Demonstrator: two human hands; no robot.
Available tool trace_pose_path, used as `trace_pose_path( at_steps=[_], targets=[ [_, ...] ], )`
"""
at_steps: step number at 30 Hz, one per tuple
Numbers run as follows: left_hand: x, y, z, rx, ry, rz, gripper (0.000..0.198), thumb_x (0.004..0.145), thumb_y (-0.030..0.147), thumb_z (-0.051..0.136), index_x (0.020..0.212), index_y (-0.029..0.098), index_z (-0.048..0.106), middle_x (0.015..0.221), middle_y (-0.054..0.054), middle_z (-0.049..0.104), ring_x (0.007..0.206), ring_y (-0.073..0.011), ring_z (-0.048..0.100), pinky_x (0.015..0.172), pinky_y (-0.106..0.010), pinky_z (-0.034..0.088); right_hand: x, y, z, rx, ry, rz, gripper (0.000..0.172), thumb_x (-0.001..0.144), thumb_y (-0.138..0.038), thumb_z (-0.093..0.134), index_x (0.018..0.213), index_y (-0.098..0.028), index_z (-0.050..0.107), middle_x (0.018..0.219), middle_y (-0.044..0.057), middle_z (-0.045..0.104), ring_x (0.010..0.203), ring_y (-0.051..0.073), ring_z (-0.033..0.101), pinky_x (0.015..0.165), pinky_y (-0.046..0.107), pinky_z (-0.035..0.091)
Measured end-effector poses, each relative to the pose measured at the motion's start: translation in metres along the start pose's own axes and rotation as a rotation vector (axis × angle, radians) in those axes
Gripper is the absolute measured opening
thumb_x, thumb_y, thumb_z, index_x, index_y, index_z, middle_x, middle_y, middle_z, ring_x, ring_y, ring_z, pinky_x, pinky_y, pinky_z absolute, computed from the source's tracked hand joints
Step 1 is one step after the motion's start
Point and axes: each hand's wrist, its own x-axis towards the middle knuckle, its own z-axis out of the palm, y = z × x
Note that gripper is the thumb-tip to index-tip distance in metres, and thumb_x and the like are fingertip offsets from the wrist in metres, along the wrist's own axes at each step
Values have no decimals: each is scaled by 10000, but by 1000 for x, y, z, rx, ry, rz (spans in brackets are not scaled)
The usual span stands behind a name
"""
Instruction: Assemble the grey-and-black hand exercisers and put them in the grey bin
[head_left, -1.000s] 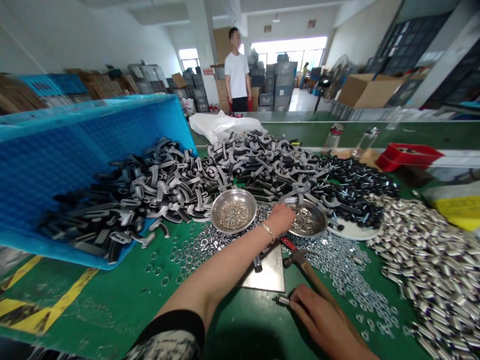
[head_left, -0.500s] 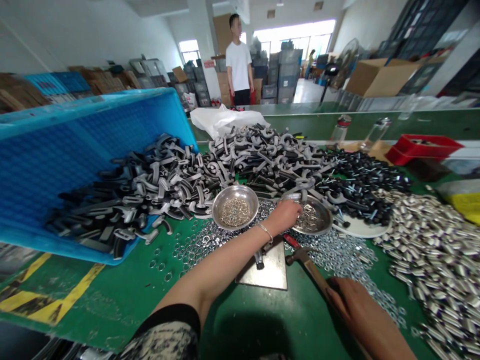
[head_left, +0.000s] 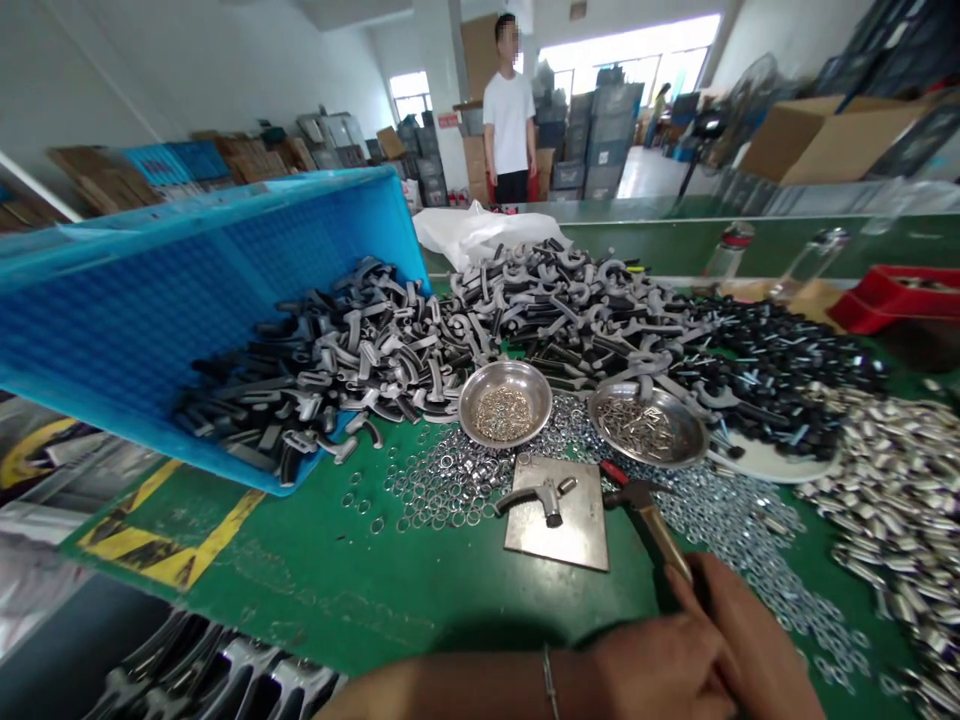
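Note:
My right hand is wrapped round the wooden handle of a claw hammer, whose head rests by the right edge of a square metal plate. Against it, low in the view, lies my left hand, fingers closed and blurred; what they hold, if anything, is hidden. On the plate sits a curved grey-and-black handle part with a short metal cylinder beside it. Behind the plate stand a steel bowl of tiny metal pieces and another steel bowl of small pins.
A tipped blue crate spills handle parts at the left. Metal rings lie around the plate. Black knobs with bolts and a heap of metal cylinders fill the right. A person stands beyond the table.
My left hand has come out of the right-hand bowl and down to my right hand, uncovering the plate and handle part. The view has swung left. My right hand keeps hold of the hammer.

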Motion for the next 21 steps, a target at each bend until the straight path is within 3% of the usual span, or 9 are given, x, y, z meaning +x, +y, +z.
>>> trace_pose_path(
  at_steps=[3,5,8,10,12,15,17,19,21],
  targets=[
    [-10,-4,-2,143,-60,105,242,844,222,624,1084,198,627,997,-92,686,886,-228,647,739,-311,524,0,-2,3,20,-21,57,332,927,-560,414,958,-251,528,852,88,708,759,284,699,703,393,505],
    [-29,-7,-31,118,94,128,215,888,219,573,1087,228,654,997,-74,676,889,-207,638,785,-304,522,1,-1,2,56,-67,96,338,925,-570,419,979,-251,517,848,80,710,742,276,703,704,389,505],
    [-47,-6,-77,72,444,-36,246,974,250,438,1080,221,658,1003,-81,648,906,-203,619,825,-334,515,2,-2,-1,88,-118,128,365,910,-596,435,1001,-256,528,836,73,716,728,277,708,686,384,505],
    [-42,-3,-84,34,542,-102,232,980,255,435,1068,206,644,1023,-79,641,928,-199,618,842,-337,515,4,-5,-2,80,-102,138,357,897,-587,445,990,-255,538,811,77,718,714,287,710,656,381,501],
    [-27,0,-65,-3,467,-81,164,941,268,522,1041,206,637,1035,-67,656,939,-195,634,843,-317,521,5,-8,-1,65,-80,121,320,891,-556,442,957,-256,532,765,74,712,690,293,707,619,369,486],
    [-4,1,-17,85,155,-47,248,875,263,595,1109,181,609,1041,-116,690,939,-244,658,794,-333,537,5,-9,4,50,-70,65,303,896,-548,421,931,-261,510,710,54,690,661,285,695,613,362,472],
    [-2,-1,1,156,15,-40,336,844,240,607,1169,155,584,1009,-143,707,901,-266,670,749,-343,542,3,-8,6,35,-56,63,340,899,-578,405,946,-259,513,714,51,684,667,287,693,639,373,481],
    [-13,-6,-7,178,25,27,312,874,239,578,1176,163,593,1028,-131,714,924,-254,671,793,-335,535,3,-6,7,32,-50,100,383,891,-602,403,977,-250,528,780,70,703,715,299,706,668,387,496],
    [-30,-13,-39,157,197,55,204,930,265,538,1085,189,646,1055,-93,717,974,-221,662,870,-312,507,4,-4,3,43,-78,143,423,881,-614,419,1029,-241,551,852,88,725,758,309,717,688,399,509]
  ],
)
